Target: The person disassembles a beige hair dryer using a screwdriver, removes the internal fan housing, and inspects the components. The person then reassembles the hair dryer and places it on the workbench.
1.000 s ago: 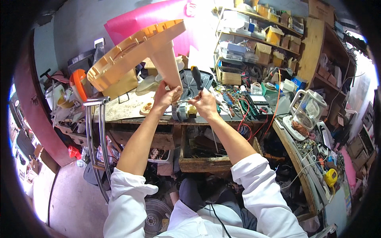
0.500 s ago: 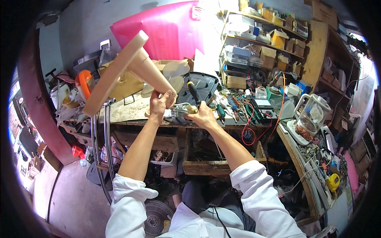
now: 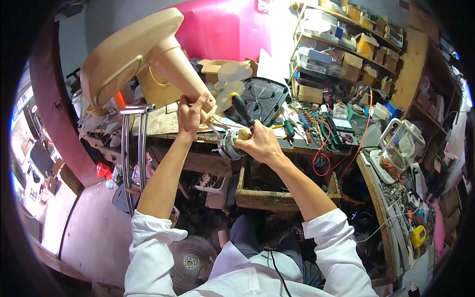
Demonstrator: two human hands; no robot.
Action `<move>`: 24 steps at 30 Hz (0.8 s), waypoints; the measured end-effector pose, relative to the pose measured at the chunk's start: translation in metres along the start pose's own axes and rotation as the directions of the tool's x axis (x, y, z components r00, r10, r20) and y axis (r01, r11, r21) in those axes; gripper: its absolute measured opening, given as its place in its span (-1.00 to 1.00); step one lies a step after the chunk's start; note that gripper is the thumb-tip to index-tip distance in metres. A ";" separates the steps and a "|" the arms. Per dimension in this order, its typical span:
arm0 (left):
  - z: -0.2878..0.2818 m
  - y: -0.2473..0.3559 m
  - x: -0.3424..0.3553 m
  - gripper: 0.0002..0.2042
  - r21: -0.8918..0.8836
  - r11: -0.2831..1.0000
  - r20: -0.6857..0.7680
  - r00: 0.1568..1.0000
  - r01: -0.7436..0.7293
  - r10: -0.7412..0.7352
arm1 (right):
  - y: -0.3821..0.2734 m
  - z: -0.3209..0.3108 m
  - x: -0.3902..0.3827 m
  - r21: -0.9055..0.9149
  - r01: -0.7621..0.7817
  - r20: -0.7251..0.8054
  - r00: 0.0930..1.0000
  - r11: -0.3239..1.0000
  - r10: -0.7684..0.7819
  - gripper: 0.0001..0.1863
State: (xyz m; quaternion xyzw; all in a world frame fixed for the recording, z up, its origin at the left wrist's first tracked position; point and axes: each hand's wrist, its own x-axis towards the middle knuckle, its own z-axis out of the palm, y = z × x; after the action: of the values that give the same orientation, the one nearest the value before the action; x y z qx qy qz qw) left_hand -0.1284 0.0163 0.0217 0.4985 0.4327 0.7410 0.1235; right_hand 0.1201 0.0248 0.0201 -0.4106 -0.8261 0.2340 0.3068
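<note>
A beige plastic fan stand (image 3: 170, 62), with a broad base and a long neck, is raised and tilted, its base to the upper left. My left hand (image 3: 190, 116) is closed around the neck's lower end. A silvery electric motor (image 3: 228, 144) with a yellowish part hangs beside that end, joined to it by wires. My right hand (image 3: 260, 143) is closed, thumb and fingers at the motor's side. A screwdriver (image 3: 239, 105) with a yellow-and-black handle rises from the same hand, handle up; its tip is hidden.
Chrome tubing (image 3: 141, 148) stands left of the bench. Behind my hands lies a dark plastic panel (image 3: 262, 101). Pliers, test leads and other tools crowd the bench's right. An open wooden drawer (image 3: 277, 199) juts out below; a fan grille (image 3: 190, 262) is on the floor.
The fan stand has turned, showing more of its base's broad face. The motor has come farther into view below the neck. Both hands stay on their things, and the view has shifted.
</note>
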 end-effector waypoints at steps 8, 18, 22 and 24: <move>-0.058 0.013 0.020 -0.50 -0.283 0.950 -0.295 0.931 0.130 -0.215 | -0.016 0.015 -0.038 0.002 0.219 0.027 0.975 0.976 -0.219 -0.46; -0.164 0.066 0.010 -0.51 -0.076 0.989 -0.167 0.976 0.127 -0.138 | -0.041 0.051 -0.054 -0.054 0.287 0.225 0.937 0.956 -0.268 -0.46; -0.202 0.103 0.031 -0.43 -0.112 0.973 -0.223 0.949 0.203 -0.223 | -0.022 0.064 -0.051 -0.025 0.242 0.205 0.951 0.970 -0.232 -0.46; -0.252 0.130 0.039 -0.46 -0.019 0.992 -0.239 0.962 0.128 -0.129 | -0.023 0.063 -0.051 -0.060 0.175 0.288 0.946 0.983 -0.151 -0.44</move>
State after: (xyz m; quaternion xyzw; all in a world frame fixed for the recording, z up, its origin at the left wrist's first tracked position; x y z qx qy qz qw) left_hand -0.3277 -0.1672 0.1132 0.3758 0.4745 0.7871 0.1189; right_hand 0.0878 -0.0386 -0.0254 -0.3161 -0.9017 0.2285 0.1866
